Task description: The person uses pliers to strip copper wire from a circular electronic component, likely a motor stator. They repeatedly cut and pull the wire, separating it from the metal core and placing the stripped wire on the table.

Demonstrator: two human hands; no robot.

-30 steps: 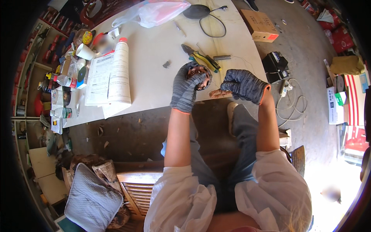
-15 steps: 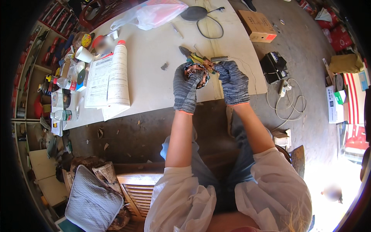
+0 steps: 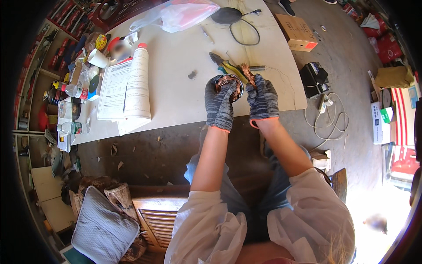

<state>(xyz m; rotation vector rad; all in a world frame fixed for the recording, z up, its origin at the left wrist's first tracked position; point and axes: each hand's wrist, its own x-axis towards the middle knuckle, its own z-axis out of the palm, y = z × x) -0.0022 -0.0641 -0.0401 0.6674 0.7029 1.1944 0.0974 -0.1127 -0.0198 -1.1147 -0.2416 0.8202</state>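
Observation:
My left hand (image 3: 220,103), in a grey knitted glove with an orange cuff, is closed around a ring-shaped motor stator (image 3: 229,84) with copper windings and a dark rim. Its thumb lies over the windings. Close by on the right, my gloved right hand (image 3: 263,99) has its fingers drawn together on the lower end of a bundle of copper wire (image 3: 249,75). The exact fingertip grip is partly hidden. Just beyond both hands, pliers (image 3: 228,67) with yellow and green handles lie on the table. A short dark grey rod (image 3: 258,68) lies behind my right hand.
The white table (image 3: 176,101) carries papers (image 3: 115,92), a rolled sheet, bottles and a paper cup (image 3: 97,58) on the left. A plastic bag (image 3: 184,15) and a black disc with a cord (image 3: 226,16) lie at the back. A carton (image 3: 295,33) and black battery (image 3: 313,79) stand on the floor.
The view has shifted slightly. My right hand has turned and drawn nearer the stator, and the copper bundle at its fingertips now points more upward. The left hand still holds the stator.

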